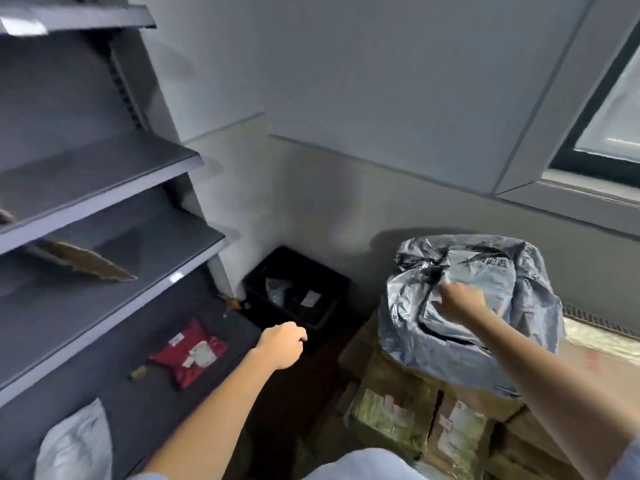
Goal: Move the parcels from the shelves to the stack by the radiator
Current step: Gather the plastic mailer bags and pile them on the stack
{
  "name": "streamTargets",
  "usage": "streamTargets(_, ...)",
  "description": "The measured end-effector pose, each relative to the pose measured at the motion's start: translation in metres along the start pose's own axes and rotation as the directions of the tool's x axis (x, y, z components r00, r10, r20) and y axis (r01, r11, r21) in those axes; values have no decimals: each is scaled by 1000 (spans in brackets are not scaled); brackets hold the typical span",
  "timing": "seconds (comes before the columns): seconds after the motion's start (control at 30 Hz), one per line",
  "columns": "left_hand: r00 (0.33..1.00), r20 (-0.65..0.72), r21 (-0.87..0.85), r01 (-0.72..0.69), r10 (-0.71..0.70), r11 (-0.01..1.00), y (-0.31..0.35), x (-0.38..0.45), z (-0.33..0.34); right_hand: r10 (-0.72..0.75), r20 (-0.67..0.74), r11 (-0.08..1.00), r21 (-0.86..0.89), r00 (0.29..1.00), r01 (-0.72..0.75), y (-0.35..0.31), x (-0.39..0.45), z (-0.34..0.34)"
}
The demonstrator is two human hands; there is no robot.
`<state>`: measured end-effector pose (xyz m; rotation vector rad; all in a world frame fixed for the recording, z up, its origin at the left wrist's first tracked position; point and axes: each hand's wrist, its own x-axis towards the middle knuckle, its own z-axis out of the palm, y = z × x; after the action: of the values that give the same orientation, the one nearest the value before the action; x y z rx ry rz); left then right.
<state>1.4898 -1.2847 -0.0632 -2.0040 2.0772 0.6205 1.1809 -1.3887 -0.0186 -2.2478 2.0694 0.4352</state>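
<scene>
Grey parcel [474, 306], a large plastic-wrapped bundle, sits on top of the stack of cardboard boxes [408, 410] at the right of the head view, below the window [609, 109] and just beside the radiator grille [595, 318] that runs along the wall behind it. Its wrapping is creased and bunched at the upper front.

Right hand [459, 304]: fingers curled into the wrapping at the front of the grey parcel, gripping a fold of the plastic. The forearm crosses the parcel's lower right corner.

Left hand [282, 344]: held in the air between the shelves [104, 188] and the stack, fingers loosely curled, holding nothing and touching nothing. It hangs above the floor, in front of a black crate [298, 289] that stands in the corner with a few small packets inside.

The two hands are well apart, the left lower and toward the shelving, the right on the parcel.

Remaining on the shelves: a red parcel [190, 353] with white labels lies flat on the lowest shelf, to the left of the left hand and near it. A white plastic parcel [74, 445] leans at the near end of the same shelf. A flat brown cardboard piece [83, 261] lies on the shelf above. A small brown item [138, 373] lies beside the red parcel; its nature cannot be determined.
</scene>
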Motion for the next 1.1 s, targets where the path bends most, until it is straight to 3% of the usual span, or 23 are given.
streamTargets(0.07,995,43,-13,87,-86,996,-13,-20,14,-116,-132,991,51,984,124,-35,2,-3)
streamTargets(0.13,986,52,-30,161,-159,987,-27,-39,23,-287,-175,955,23,942,295,-75,0,-1)
streamTargets(0.33,945,4,-188,321,-326,928,-87,-102,44,-596,-37,803,-20,802,596,-193,-27,12)
streamTargets(0.53,854,-9,-387,477,-521,789,-187,-204,90,-699,83,704,-94,710,704,-323,-70,20)
streamTargets(0.63,766,16,-472,573,-643,670,-246,-281,123,-740,156,642,-126,654,756,-399,-100,32)
streamTargets(0.8,541,135,-603,710,-830,364,-321,-411,190,-808,305,460,-206,504,864,-523,-165,71)
streamTargets(1.0,290,235,-809,587,-928,-21,-360,-489,275,-811,525,222,-129,257,966,-642,-262,127)
streamTargets(1.1,150,325,-842,496,-934,-213,-370,-495,323,-830,538,157,-25,145,987,-693,-295,163)
